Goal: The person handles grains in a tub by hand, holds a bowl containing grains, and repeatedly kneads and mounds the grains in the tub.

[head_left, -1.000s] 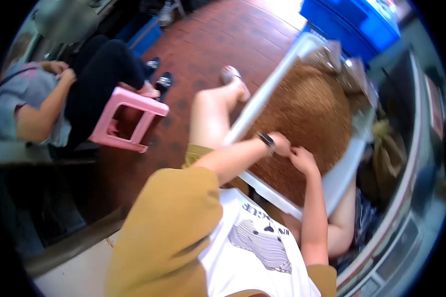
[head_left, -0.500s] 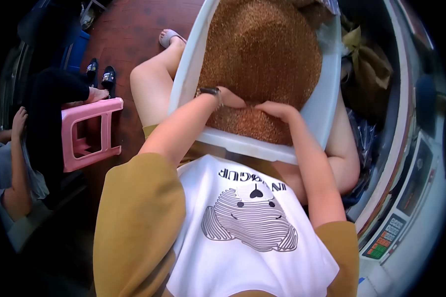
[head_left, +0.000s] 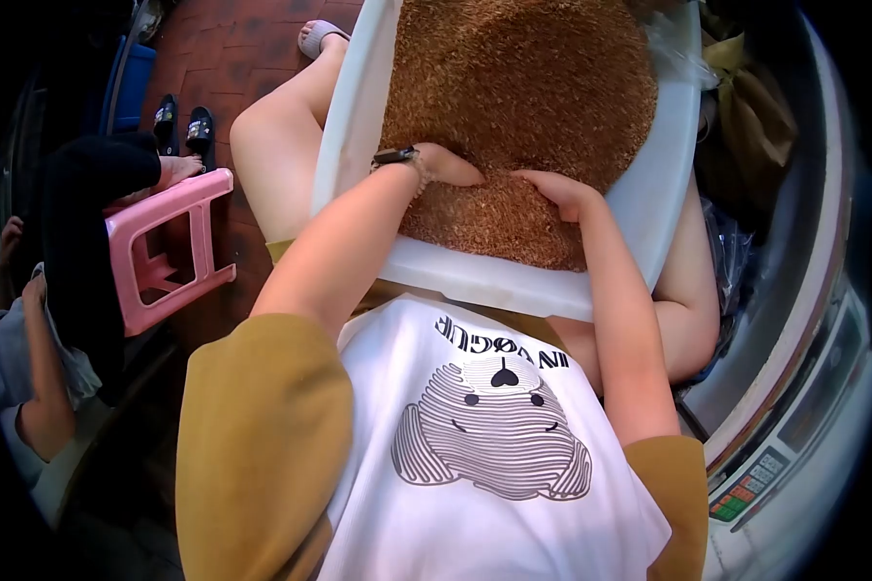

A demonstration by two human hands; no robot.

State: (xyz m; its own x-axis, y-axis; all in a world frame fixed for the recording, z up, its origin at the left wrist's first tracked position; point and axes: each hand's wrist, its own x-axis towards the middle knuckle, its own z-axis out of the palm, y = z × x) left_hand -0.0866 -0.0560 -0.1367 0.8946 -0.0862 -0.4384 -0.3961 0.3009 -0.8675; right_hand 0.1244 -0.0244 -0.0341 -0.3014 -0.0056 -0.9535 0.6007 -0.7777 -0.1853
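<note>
A white plastic tub (head_left: 436, 274) rests across my lap, holding a big heap of fine, loose, reddish-brown dried bits (head_left: 523, 87); their kind I cannot make out. My left hand (head_left: 449, 167), with a dark band on the wrist, lies on the heap, fingers stretched to the right and the tips sunk in the bits. Facing it from the right, my right hand (head_left: 555, 191) has its fingers extended to the left, touching the heap's surface. A small gap separates the fingertips of the two hands. Neither hand shows a lifted object.
A pink plastic stool (head_left: 170, 250) stands to the left, next to another seated person (head_left: 44, 358). Clear plastic (head_left: 683, 56) hangs at the tub's upper right rim, beside a brown sack (head_left: 754, 97). Along the right edge is a white appliance with a keypad (head_left: 749, 489).
The view has shifted slightly, bringing the tub nearer. Both hands remain at the heap, with a slightly wider gap between their fingertips.
</note>
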